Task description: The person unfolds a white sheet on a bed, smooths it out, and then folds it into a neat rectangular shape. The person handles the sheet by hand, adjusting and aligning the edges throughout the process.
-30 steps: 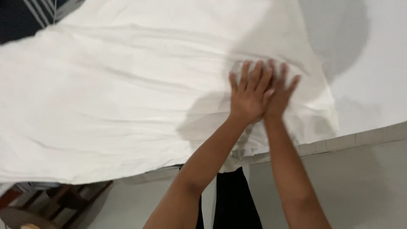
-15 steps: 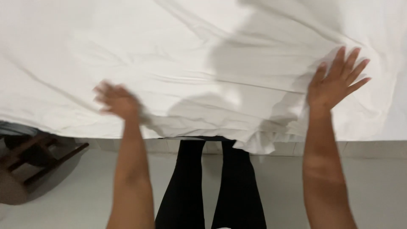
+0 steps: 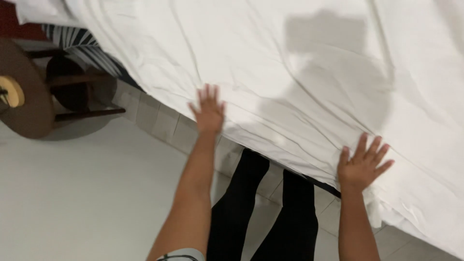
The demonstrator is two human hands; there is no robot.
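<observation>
Item: white sheet (image 3: 299, 72), spread over a bed, fills far and right of view; near edge runs diagonally from upper left to lower right, w/ folds and creases along it. Left hand (image 3: 209, 110): flat, fingers spread, palm down on sheet just inside near edge; grips nothing. Right hand (image 3: 362, 164): same, open and splayed, pressed on sheet nearer the lower-right stretch of the edge; nothing held. Hands well apart. Person's legs (image 3: 263, 208), black trousers, stand between the arms, close to bed side. Floor (image 3: 87, 193): pale, smooth, w/ tiled strip along bed base. Far left: dark round table (image 3: 29, 96) w/ small yellowish disc on it, chair frame behind; striped cloth (image 3: 87, 48) shows under sheet's left part. Risks (judgement): open palms only press, no grip, so fabric may slide w/ the hands and bunch instead of lying flat; creases near right hand look deep, prob. get pushed into a ridge rather than out. Overhang at lower right hangs loose off the edge, so a hard outward stroke could drag more cloth down toward floor. Legs touch or nearly touch the hanging edge, can't tell which; a knee could snag it. Shadow across mid-sheet hides wrinkles there, easy to miss.
</observation>
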